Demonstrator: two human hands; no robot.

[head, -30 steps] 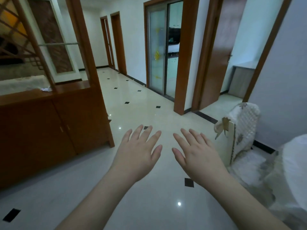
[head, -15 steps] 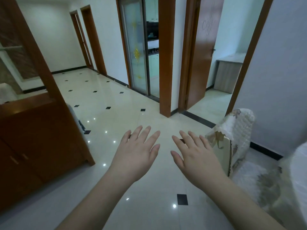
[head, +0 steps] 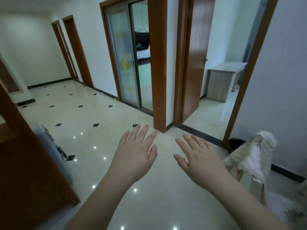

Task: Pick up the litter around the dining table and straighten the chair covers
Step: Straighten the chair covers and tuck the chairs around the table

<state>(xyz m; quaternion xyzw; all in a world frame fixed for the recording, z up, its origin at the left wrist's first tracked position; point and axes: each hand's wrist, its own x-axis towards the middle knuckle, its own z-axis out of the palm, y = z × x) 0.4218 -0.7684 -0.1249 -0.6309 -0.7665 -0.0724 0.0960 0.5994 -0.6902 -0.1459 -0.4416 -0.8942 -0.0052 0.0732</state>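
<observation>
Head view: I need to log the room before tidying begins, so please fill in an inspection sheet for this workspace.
Surface: glossy cream tiled floor with small black diamond insets, ceiling lights reflected in it.
Job's things: chair with a rumpled white quilted cover at the right; no dining table in view.
Clutter: no litter seen on the visible floor.
Grips: left hand and right hand held out over the floor, fingers spread, holding nothing.
Cables: nothing seen.
Surroundings: wooden cabinet at the left, sliding glass door to a kitchen, open wooden door, small desk in the room beyond.
</observation>
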